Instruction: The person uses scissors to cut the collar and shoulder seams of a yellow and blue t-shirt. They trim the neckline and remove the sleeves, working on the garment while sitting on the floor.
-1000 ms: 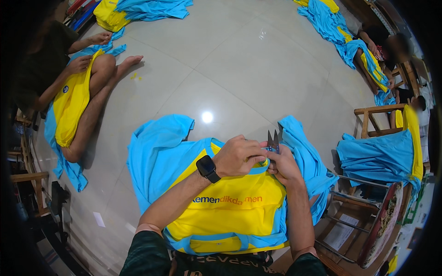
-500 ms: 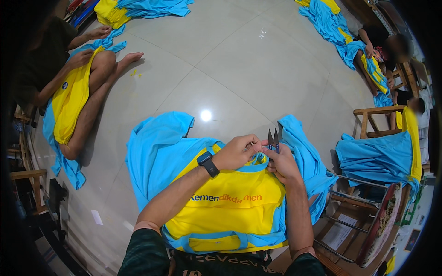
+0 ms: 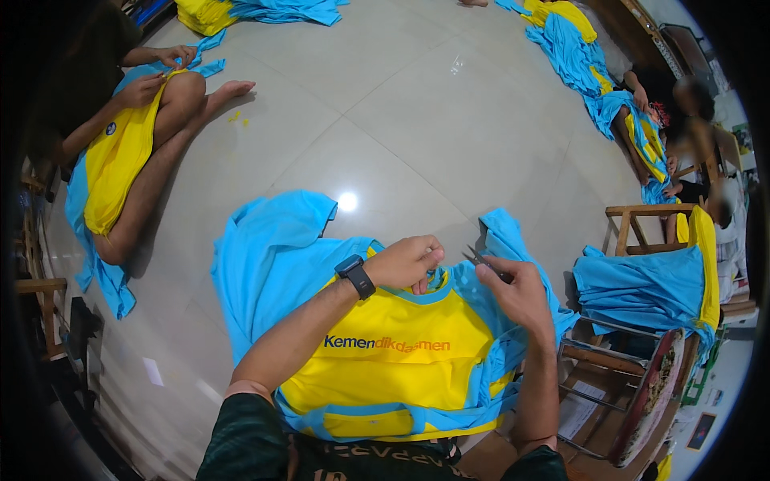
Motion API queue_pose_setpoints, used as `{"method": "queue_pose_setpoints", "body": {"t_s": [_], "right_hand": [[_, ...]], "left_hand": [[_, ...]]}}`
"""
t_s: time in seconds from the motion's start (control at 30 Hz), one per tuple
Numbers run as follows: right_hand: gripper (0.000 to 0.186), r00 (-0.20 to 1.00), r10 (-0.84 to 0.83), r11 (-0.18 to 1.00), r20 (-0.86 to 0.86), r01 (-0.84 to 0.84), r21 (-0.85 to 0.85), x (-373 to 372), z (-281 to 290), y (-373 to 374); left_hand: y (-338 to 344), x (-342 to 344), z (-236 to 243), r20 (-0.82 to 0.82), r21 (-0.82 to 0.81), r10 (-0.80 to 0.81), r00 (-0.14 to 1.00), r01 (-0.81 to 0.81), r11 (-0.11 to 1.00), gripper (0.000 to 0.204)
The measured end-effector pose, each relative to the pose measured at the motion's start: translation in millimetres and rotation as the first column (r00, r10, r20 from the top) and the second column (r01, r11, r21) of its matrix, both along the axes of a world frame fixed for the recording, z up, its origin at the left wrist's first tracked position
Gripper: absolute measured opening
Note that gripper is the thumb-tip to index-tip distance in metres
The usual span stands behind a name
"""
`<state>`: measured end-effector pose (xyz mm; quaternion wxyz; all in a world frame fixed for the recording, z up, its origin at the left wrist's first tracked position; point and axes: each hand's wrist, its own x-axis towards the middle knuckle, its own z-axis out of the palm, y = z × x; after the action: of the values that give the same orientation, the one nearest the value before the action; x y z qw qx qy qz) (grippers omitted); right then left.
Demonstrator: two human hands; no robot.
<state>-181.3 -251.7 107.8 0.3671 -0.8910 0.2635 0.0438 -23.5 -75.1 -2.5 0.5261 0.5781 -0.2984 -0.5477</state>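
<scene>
A yellow shirt with light blue sleeves and collar (image 3: 393, 377) lies spread over my lap, printed lettering across its chest. My left hand (image 3: 405, 263), a black watch at its wrist, is closed at the shirt's neckline, its fingers pinching the edge of the collar (image 3: 437, 293). Just right of it, my right hand (image 3: 517, 290) is wrapped round small dark thread snips (image 3: 484, 263). Their pointed blades stick out toward the upper left, slightly apart, and do not touch the collar. The palm hides most of the snips' handle.
A co-worker's hands (image 3: 152, 76) work on a yellow and blue shirt (image 3: 120, 172) at the left. Blue and yellow garments (image 3: 642, 284) hang over a wooden chair (image 3: 642, 210) at the right, near a stool with a worn seat (image 3: 648, 401). More people sit at the far right among garments (image 3: 565, 64).
My right hand has moved right and down with the snips, away from my left hand; the blades now tilt left. My left hand has shifted slightly left.
</scene>
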Motion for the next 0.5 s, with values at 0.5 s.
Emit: {"method": "queue_pose_setpoints", "body": {"t_s": [0.5], "right_hand": [[0.043, 0.954, 0.120, 0.993, -0.274, -0.117, 0.030, 33, 29, 12]], "left_hand": [[5, 1, 8, -0.114, -0.025, -0.003, 0.993, 0.000, 1.000, 0.038]]}}
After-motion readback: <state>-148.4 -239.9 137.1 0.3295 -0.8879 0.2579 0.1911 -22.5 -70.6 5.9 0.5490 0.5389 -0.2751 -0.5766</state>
